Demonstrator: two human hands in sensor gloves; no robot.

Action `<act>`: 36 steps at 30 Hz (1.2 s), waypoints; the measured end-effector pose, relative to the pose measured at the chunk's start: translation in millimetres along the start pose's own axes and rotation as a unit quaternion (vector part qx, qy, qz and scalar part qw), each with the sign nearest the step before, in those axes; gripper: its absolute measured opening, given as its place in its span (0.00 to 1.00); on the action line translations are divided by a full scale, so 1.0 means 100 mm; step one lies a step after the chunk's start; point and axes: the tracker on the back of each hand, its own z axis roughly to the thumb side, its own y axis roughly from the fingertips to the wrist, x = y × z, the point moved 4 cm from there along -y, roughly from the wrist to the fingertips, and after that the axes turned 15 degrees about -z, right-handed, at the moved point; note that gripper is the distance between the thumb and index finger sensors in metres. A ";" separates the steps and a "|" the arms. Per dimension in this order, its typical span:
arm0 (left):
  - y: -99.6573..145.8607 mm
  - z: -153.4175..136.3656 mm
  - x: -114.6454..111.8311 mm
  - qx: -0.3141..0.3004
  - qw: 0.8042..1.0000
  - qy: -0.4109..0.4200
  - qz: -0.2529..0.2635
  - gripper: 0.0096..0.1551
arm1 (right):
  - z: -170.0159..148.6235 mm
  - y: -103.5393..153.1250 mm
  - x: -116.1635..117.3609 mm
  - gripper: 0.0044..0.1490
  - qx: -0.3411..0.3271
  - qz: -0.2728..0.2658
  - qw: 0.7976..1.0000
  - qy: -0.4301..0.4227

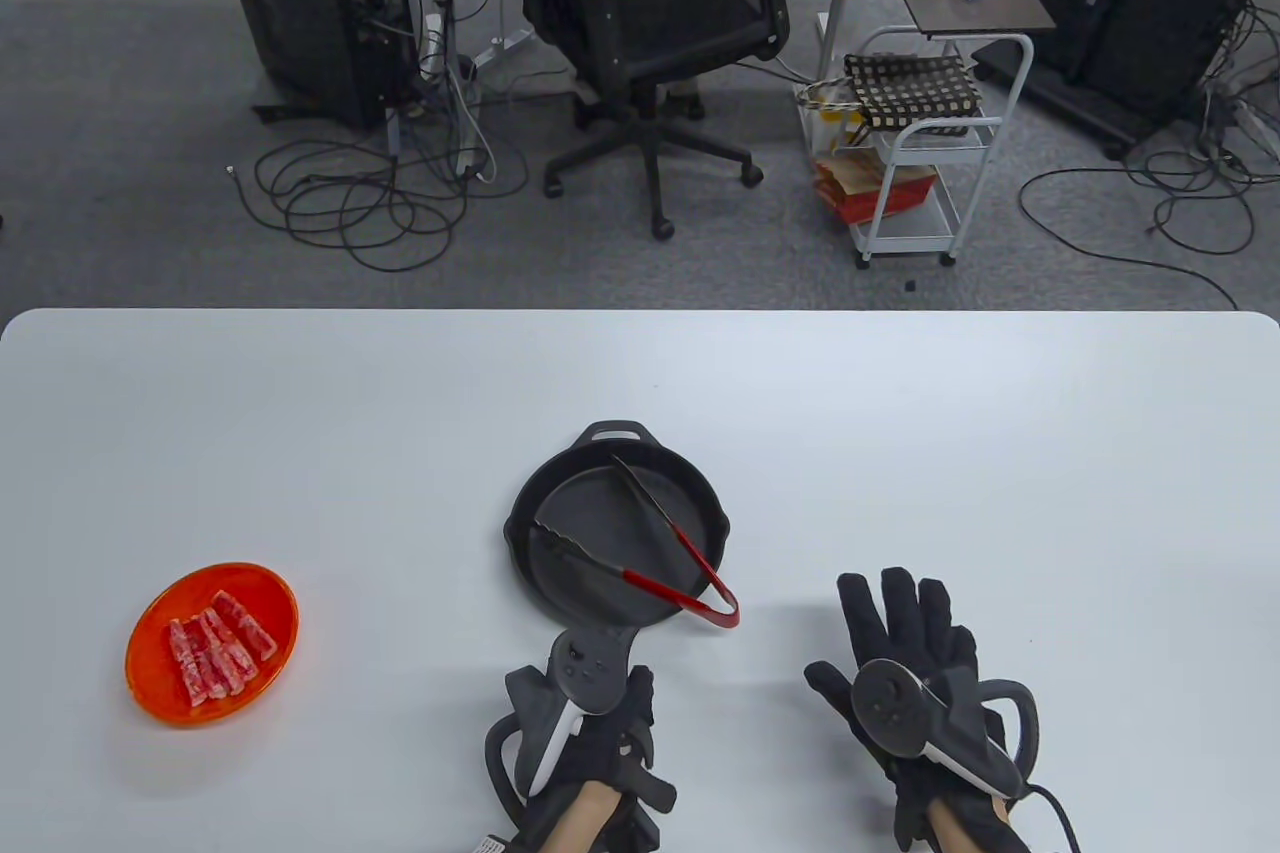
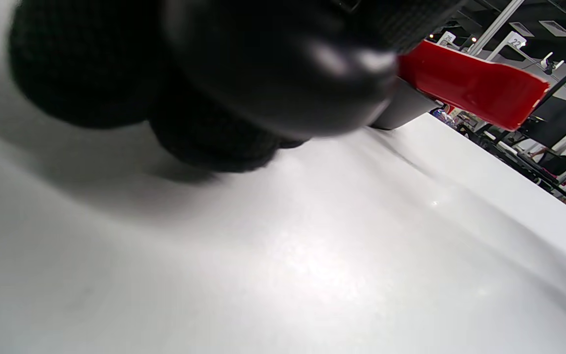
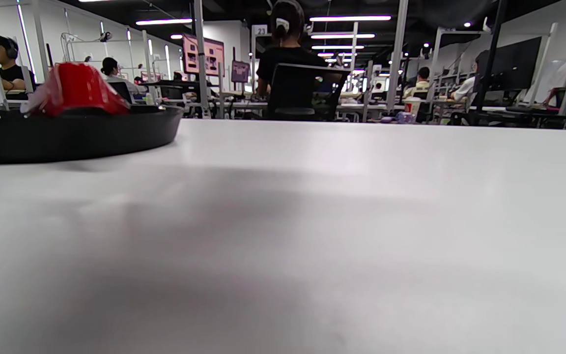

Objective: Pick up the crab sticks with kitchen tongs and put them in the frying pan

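The black frying pan [image 1: 560,493] sits mid-table, and the tongs [image 1: 665,543] lie open across it with their red hinge end [image 1: 725,608] overhanging the near right rim. Several crab sticks [image 1: 215,648] lie in an orange bowl [image 1: 160,693] at the near left. My left hand [image 1: 588,693] is at the pan's near side; in the left wrist view its fingers [image 2: 76,73] curl around the glossy black pan handle [image 2: 283,64], beside the red tongs [image 2: 469,83]. My right hand [image 1: 860,628] lies flat on the table right of the pan, fingers spread. The right wrist view shows the pan [image 3: 67,132] and the tongs' end [image 3: 76,88].
The white table [image 1: 1000,453] stretches wide to the right and behind the pan. Beyond its far edge stand an office chair [image 1: 660,23], a white cart [image 1: 920,143] and floor cables. People sit at desks in the wrist views' background.
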 end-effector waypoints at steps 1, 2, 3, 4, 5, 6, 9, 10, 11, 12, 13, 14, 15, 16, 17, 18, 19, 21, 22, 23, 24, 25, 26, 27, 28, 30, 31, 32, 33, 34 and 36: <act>0.02 0.00 0.01 -0.001 1.000 0.001 0.000 0.41 | 0.00 0.00 0.00 0.54 0.000 0.000 1.000 0.000; 0.04 0.01 0.03 -0.003 1.000 -0.001 0.006 0.42 | 0.00 0.00 0.00 0.54 -0.001 0.000 1.000 0.000; 0.07 0.02 0.06 -0.004 1.000 -0.006 0.014 0.43 | 0.00 0.00 0.00 0.54 0.000 0.001 1.000 0.000; 0.10 0.03 0.10 -0.005 0.999 -0.021 0.028 0.45 | 0.00 0.00 0.01 0.54 0.000 0.002 1.000 0.000; 0.12 0.03 0.13 -0.003 0.999 -0.038 0.038 0.47 | 0.00 0.00 0.01 0.54 0.000 0.004 1.000 -0.001; 0.13 0.03 0.16 0.001 0.998 -0.049 0.046 0.48 | 0.01 0.00 0.01 0.54 0.000 0.004 1.000 -0.001; 0.18 -0.03 0.29 0.012 0.994 -0.076 0.080 0.47 | 0.03 0.00 0.02 0.54 -0.003 0.011 1.000 0.000; 0.20 -0.06 0.33 0.014 0.993 -0.074 0.090 0.47 | 0.03 0.01 0.03 0.54 -0.005 0.013 1.000 0.000; 0.23 -0.09 0.38 0.012 0.992 -0.071 0.104 0.47 | 0.04 0.01 0.03 0.54 -0.006 0.015 1.000 0.000; 0.27 -0.12 0.44 0.010 0.990 -0.067 0.123 0.47 | 0.05 0.02 0.03 0.54 -0.008 0.016 1.000 0.000; 0.30 -0.13 0.49 0.007 0.988 -0.066 0.138 0.46 | 0.06 0.02 0.02 0.54 -0.009 0.016 1.000 0.000; 0.34 -0.15 0.55 0.002 0.985 -0.067 0.161 0.46 | 0.07 0.03 0.02 0.54 -0.011 0.016 1.000 -0.001; 0.37 -0.15 0.59 -0.004 0.982 -0.069 0.176 0.46 | 0.08 0.03 0.02 0.54 -0.013 0.016 1.000 -0.002; 0.40 -0.15 0.66 -0.021 0.978 -0.077 0.193 0.46 | 0.09 0.04 0.02 0.54 -0.016 0.017 1.000 -0.002; 0.41 -0.16 0.71 -0.023 0.976 -0.082 0.203 0.46 | 0.10 0.04 0.02 0.54 -0.018 0.018 1.000 -0.002; 0.44 -0.20 0.76 -0.022 0.971 -0.086 0.221 0.47 | 0.10 0.04 0.03 0.54 -0.019 0.021 1.000 -0.002; 0.44 -0.22 0.79 -0.035 0.968 -0.098 0.229 0.47 | 0.11 0.04 0.04 0.54 -0.020 0.024 1.000 -0.003; 0.45 -0.28 0.83 -0.062 0.960 -0.136 0.238 0.47 | 0.12 0.04 0.04 0.54 -0.021 0.026 0.999 -0.006; 0.45 -0.31 0.84 -0.072 0.958 -0.150 0.236 0.47 | 0.13 0.04 0.03 0.54 -0.022 0.025 0.999 -0.007; 0.46 -0.35 0.86 -0.082 0.954 -0.167 0.233 0.47 | 0.15 0.04 0.02 0.54 -0.025 0.023 0.999 -0.009; 0.47 -0.37 0.88 -0.092 0.951 -0.181 0.234 0.47 | 0.16 0.03 0.01 0.54 -0.026 0.022 0.999 -0.008; 0.47 -0.37 0.89 -0.107 0.947 -0.200 0.228 0.47 | 0.18 0.03 0.00 0.54 -0.027 0.019 0.999 -0.008; 0.47 -0.38 0.91 -0.112 0.944 -0.215 0.222 0.47 | 0.19 0.02 0.00 0.54 -0.028 0.018 0.999 -0.008; 0.46 -0.39 0.92 -0.110 0.942 -0.236 0.211 0.48 | 0.22 0.00 -0.02 0.54 -0.028 0.014 0.999 -0.009; 0.45 -0.40 0.92 -0.112 0.940 -0.249 0.205 0.48 | 0.24 -0.01 -0.03 0.54 -0.028 0.014 0.999 -0.009; 0.39 -0.44 0.92 -0.104 0.935 -0.280 0.189 0.49 | 0.34 -0.05 -0.08 0.54 -0.033 0.013 0.999 -0.019; 0.38 -0.46 0.91 -0.102 0.934 -0.284 0.190 0.49 | 0.37 -0.07 -0.09 0.54 -0.034 0.012 0.999 -0.023; 0.36 -0.51 0.88 -0.103 0.933 -0.284 0.196 0.49 | 0.43 -0.10 -0.11 0.54 -0.034 0.012 0.999 -0.026; 0.35 -0.56 0.84 -0.109 0.933 -0.275 0.207 0.49 | 0.51 -0.15 -0.14 0.55 -0.035 0.009 0.999 -0.026; 0.33 -0.58 0.83 -0.113 0.935 -0.266 0.206 0.49 | 0.56 -0.19 -0.15 0.55 -0.034 0.008 0.999 -0.028; 0.31 -0.60 0.82 -0.114 0.943 -0.252 0.183 0.49 | 0.73 -0.34 -0.17 0.55 -0.032 0.002 0.998 -0.046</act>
